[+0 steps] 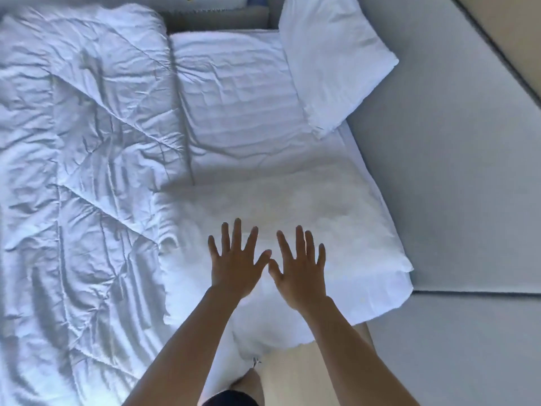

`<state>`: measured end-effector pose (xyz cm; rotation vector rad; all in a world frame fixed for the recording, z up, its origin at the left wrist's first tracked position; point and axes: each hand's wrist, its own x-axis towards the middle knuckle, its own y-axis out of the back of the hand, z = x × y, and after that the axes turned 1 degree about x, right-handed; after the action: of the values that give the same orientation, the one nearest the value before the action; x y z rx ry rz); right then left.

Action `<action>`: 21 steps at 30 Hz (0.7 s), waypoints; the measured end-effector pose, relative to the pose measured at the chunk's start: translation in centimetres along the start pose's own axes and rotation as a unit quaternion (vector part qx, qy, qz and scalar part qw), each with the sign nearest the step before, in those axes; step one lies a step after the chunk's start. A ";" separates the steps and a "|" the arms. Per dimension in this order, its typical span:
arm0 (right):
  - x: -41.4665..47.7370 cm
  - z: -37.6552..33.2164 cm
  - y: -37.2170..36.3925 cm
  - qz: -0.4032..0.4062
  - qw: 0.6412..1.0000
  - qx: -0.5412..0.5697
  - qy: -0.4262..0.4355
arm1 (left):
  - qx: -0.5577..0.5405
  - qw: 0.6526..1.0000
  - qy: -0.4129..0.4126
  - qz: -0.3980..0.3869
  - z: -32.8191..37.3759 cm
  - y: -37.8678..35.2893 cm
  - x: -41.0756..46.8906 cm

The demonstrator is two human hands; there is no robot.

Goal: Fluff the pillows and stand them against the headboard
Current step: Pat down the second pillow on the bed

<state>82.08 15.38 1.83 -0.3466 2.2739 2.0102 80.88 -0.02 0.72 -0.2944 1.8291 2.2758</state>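
A white pillow [292, 218] lies flat directly beneath the left hand [235, 268] and right hand [301, 273]. Its surface is soft and blurred, and its end reaches out past the right hand to the grey padded headboard [453, 186]. A second white pillow [333, 63], plump and creased, sits well beyond the fingertips and to the right, tilted, one edge overlapping the headboard.
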 end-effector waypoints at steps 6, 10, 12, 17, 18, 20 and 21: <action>13.8 5.1 -7.2 0.041 0.995 -0.083 0.046 | 0.026 0.997 0.042 0.063 -2.3 -8.3 11.7; 18.4 7.0 -13.5 0.020 0.996 -0.072 0.040 | 0.046 0.994 0.061 0.076 -3.9 -14.3 15.6; 20.1 7.1 -16.6 0.018 0.998 -0.056 0.038 | 0.032 0.994 0.068 0.083 -4.5 -16.8 17.5; 22.8 7.1 -20.6 0.011 0.999 -0.020 0.038 | 0.036 0.992 0.086 0.085 -5.2 -19.4 20.1; 23.0 7.0 -20.4 0.004 0.999 -0.012 0.041 | 0.034 0.992 0.086 0.082 -5.1 -19.1 20.2; 22.5 6.7 -19.0 -0.011 0.999 0.001 0.039 | 0.039 0.993 0.085 0.074 -4.7 -17.8 19.5; 22.0 6.7 -18.1 -0.012 0.999 0.008 0.038 | 0.043 0.993 0.083 0.071 -4.4 -16.9 18.8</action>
<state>64.24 17.60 -21.24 -0.4539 2.3169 2.0008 67.78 -0.13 -21.38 -0.3617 2.0863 2.3192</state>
